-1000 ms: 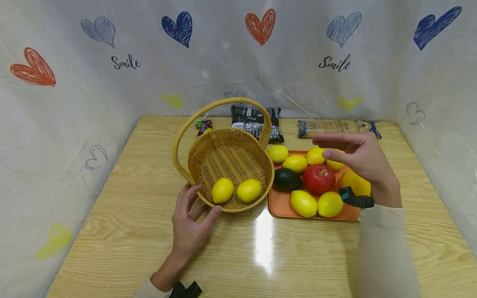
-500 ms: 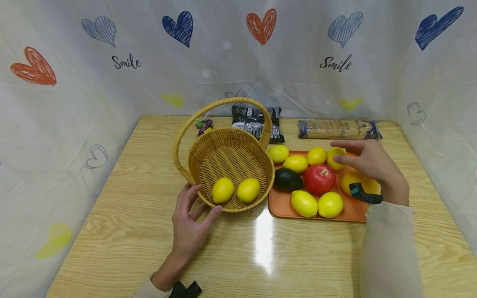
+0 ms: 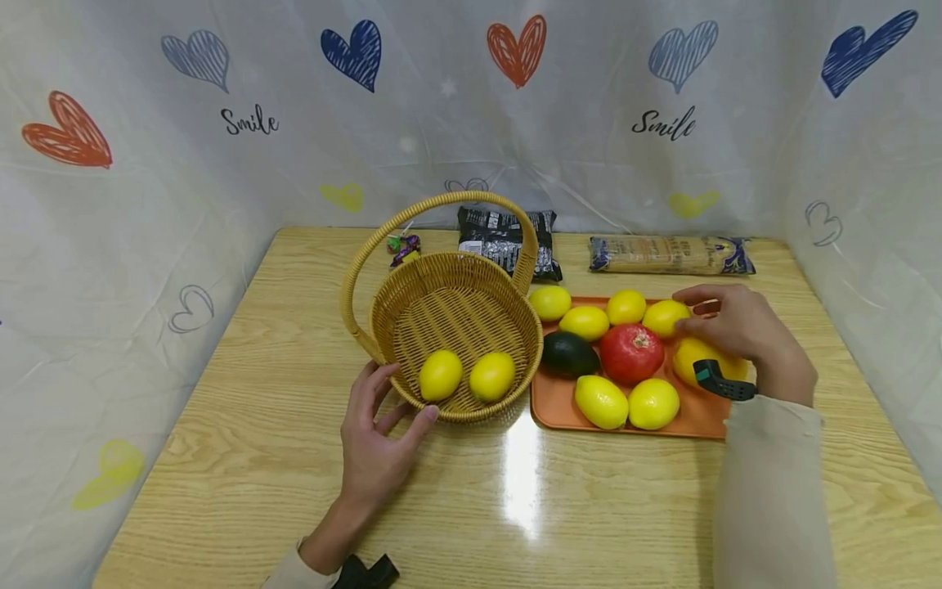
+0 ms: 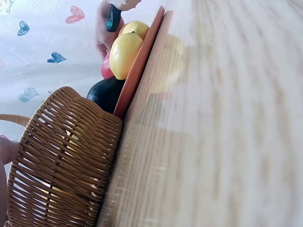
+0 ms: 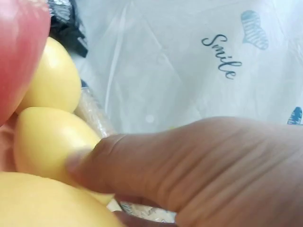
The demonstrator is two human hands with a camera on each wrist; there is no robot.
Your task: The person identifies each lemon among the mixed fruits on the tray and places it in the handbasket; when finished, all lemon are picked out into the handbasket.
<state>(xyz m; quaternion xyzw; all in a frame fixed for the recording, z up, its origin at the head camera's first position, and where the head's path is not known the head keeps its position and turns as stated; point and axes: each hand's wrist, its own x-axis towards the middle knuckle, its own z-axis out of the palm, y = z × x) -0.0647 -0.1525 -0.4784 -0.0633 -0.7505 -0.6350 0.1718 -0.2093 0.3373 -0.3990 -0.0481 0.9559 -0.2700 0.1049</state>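
A round wicker basket (image 3: 456, 274) with a tall arched handle stands mid-table, holding two lemons (image 3: 441, 375) near its front wall. My left hand (image 3: 379, 450) holds the basket's front-left rim, fingers by the handle's base and thumb at the front. To the right, an orange tray (image 3: 559, 417) carries several lemons, a dark green avocado (image 3: 569, 354), a red pomegranate (image 3: 631, 353) and a larger yellow fruit (image 3: 699, 360). At the tray's back right, my right hand (image 3: 743, 327) pinches a lemon (image 3: 665, 318). In the right wrist view the thumb (image 5: 94, 165) lies against this lemon.
Behind the basket lie a black packet (image 3: 508, 245) and some small wrapped candies (image 3: 404, 249). A long package of noodles (image 3: 671, 255) lies behind the tray. A white curtain with printed hearts (image 3: 515, 49) encloses the table's back and sides.
My right hand has moved right and down from above the tray onto the back-right lemon, its fingers closing in. The left hand and the basket have stayed in place.
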